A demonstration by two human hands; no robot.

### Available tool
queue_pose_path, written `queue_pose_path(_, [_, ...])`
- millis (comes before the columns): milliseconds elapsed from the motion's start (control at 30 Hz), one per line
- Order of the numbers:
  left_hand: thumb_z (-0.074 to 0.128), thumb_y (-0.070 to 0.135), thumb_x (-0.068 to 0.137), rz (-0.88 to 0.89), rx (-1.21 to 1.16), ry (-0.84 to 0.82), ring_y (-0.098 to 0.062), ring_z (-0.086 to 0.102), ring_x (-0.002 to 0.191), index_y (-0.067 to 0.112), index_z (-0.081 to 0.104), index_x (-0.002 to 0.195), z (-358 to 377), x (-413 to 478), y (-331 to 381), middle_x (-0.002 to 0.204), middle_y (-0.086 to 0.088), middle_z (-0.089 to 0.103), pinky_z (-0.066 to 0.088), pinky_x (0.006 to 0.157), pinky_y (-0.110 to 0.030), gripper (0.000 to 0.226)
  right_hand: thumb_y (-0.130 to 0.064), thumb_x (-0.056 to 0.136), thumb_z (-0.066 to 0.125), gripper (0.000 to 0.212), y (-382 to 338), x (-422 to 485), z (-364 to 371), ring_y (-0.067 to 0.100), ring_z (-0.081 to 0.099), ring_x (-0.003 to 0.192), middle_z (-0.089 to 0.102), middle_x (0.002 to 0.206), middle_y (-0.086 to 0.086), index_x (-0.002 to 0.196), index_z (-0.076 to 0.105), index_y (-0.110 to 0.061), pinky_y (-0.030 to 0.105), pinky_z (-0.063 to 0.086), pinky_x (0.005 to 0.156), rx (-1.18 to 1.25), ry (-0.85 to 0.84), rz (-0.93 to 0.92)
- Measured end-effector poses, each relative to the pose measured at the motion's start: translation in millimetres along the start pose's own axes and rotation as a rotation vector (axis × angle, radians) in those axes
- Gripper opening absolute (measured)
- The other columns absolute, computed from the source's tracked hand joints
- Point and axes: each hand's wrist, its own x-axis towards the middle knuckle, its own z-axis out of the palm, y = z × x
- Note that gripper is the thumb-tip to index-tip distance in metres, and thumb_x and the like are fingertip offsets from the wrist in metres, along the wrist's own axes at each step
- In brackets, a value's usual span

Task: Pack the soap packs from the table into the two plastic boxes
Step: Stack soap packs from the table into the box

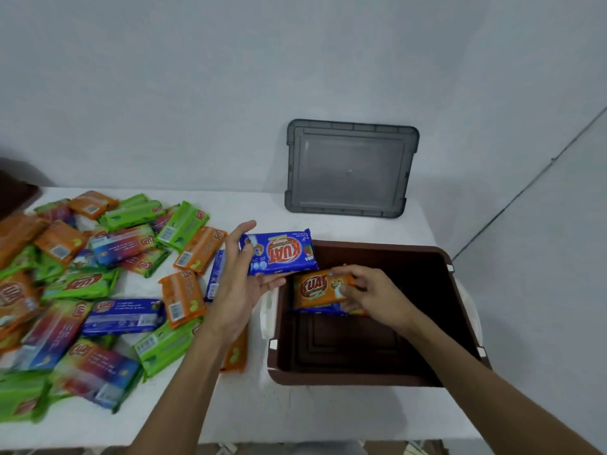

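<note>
A brown plastic box (460,310) stands open at the right of the white table. My left hand (243,284) holds a blue soap pack (282,252) at the box's left rim. My right hand (371,293) grips an orange soap pack (315,289) inside the box, at its left wall, on top of other packs whose blue edge shows below it. A heap of green, orange, blue and multicoloured soap packs (98,284) covers the left of the table. Only one box is in view.
A grey see-through lid (351,169) leans against the wall behind the box. A dark brown object (13,192) shows at the far left edge. Bare white table (295,412) lies in front of the box, near the front edge.
</note>
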Motion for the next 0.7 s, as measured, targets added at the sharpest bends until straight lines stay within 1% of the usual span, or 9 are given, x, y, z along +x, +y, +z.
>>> queue_pose_path(67, [0.045, 0.038, 0.094, -0.001, 0.019, 0.011, -0.022, 0.068, 0.092, 0.034, 0.046, 0.125, 1, -1, -2, 0.112, -0.001, 0.066, 0.059, 0.065, -0.028, 0.030, -0.013, 0.095, 0.059, 0.036, 4, 8, 4, 0.018, 0.062, 0.114, 0.059, 0.126, 0.001, 0.129, 0.058, -0.025, 0.032, 0.060, 0.081, -0.144, -0.001, 0.005])
queue_pose_path(167, [0.051, 0.044, 0.093, -0.002, 0.068, 0.018, -0.018, 0.067, 0.093, 0.038, 0.050, 0.118, 2, -1, -3, 0.117, -0.004, 0.062, 0.057, 0.064, -0.026, 0.025, -0.023, 0.095, 0.059, 0.038, 6, 13, 3, 0.012, 0.060, 0.112, 0.062, 0.124, -0.004, 0.133, 0.055, -0.028, 0.028, 0.055, 0.089, -0.510, 0.031, -0.063])
queue_pose_path(200, [0.052, 0.044, 0.092, -0.002, 0.081, 0.021, -0.016, 0.067, 0.092, 0.039, 0.051, 0.116, 4, -1, -2, 0.118, -0.004, 0.060, 0.056, 0.063, -0.025, 0.025, -0.024, 0.095, 0.059, 0.038, 6, 13, 4, 0.012, 0.061, 0.112, 0.063, 0.125, -0.003, 0.133, 0.056, -0.029, 0.030, 0.054, 0.090, -0.603, 0.041, -0.097])
queue_pose_path(300, [0.051, 0.044, 0.090, 0.010, 0.133, 0.012, -0.013, 0.068, 0.093, 0.041, 0.051, 0.117, 6, 0, -1, 0.119, -0.001, 0.060, 0.054, 0.059, -0.022, 0.028, -0.029, 0.095, 0.057, 0.038, 6, 11, 7, 0.016, 0.062, 0.111, 0.064, 0.126, -0.001, 0.133, 0.054, -0.030, 0.038, 0.054, 0.093, -0.718, 0.028, -0.119])
queue_pose_path(400, [0.048, 0.044, 0.090, 0.030, 0.207, -0.006, -0.012, 0.067, 0.099, 0.044, 0.048, 0.123, 7, -1, 3, 0.121, 0.004, 0.058, 0.054, 0.059, -0.022, 0.034, -0.033, 0.097, 0.053, 0.035, -3, 8, 0, 0.012, 0.065, 0.102, 0.067, 0.119, -0.002, 0.131, 0.054, -0.028, 0.030, 0.056, 0.082, -0.769, 0.089, -0.157])
queue_pose_path(467, [0.043, 0.041, 0.092, 0.033, 0.281, -0.046, -0.007, 0.065, 0.103, 0.049, 0.045, 0.127, 8, -1, 8, 0.121, 0.014, 0.055, 0.056, 0.062, -0.023, 0.036, -0.031, 0.097, 0.052, 0.028, -18, 1, -7, 0.004, 0.064, 0.091, 0.068, 0.106, -0.007, 0.123, 0.059, -0.023, 0.015, 0.050, 0.071, -0.684, 0.233, -0.247])
queue_pose_path(533, [0.041, 0.040, 0.094, 0.022, 0.333, -0.072, -0.002, 0.063, 0.107, 0.052, 0.040, 0.132, 11, -1, 13, 0.120, 0.024, 0.051, 0.058, 0.070, -0.026, 0.039, -0.029, 0.097, 0.054, 0.017, -36, -7, -11, -0.002, 0.063, 0.086, 0.065, 0.094, -0.014, 0.112, 0.059, -0.022, 0.006, 0.045, 0.065, -0.435, 0.316, -0.298])
queue_pose_path(600, [0.041, 0.042, 0.095, -0.001, 0.373, -0.096, -0.003, 0.062, 0.108, 0.052, 0.034, 0.138, 15, 0, 16, 0.122, 0.024, 0.049, 0.058, 0.072, -0.025, 0.045, -0.026, 0.095, 0.057, 0.015, -52, -12, -13, -0.007, 0.061, 0.098, 0.066, 0.099, -0.016, 0.110, 0.055, -0.024, 0.009, 0.052, 0.068, -0.168, 0.284, -0.338])
queue_pose_path(700, [0.043, 0.047, 0.091, -0.024, 0.431, -0.125, 0.004, 0.063, 0.101, 0.052, 0.032, 0.136, 25, 4, 21, 0.117, 0.023, 0.051, 0.057, 0.069, -0.022, 0.046, -0.023, 0.093, 0.061, 0.033, -68, -16, -17, -0.001, 0.060, 0.112, 0.064, 0.118, -0.012, 0.121, 0.046, -0.031, 0.018, 0.056, 0.081, -0.015, 0.108, -0.350])
